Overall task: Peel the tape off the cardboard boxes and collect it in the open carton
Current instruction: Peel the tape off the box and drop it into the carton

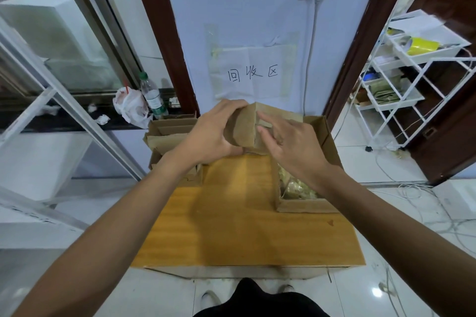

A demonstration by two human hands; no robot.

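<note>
**A:** head cam, where's the box at?

**B:** The small cardboard box (242, 127) is up off the desk (244, 234). The left grip (206, 136) is wrapped round its left end, fingers over the top, thumb underneath.

**A:** and the other one?

**B:** The right grip (288, 144) has its fingertips (260, 117) on the box's right face. Pinching anything or just touching, honestly can't tell. The open carton (304, 205) sits right below that wrist with crumpled tape (296, 188) inside. There are more cardboard boxes (167, 136) left of the left grip.
</note>
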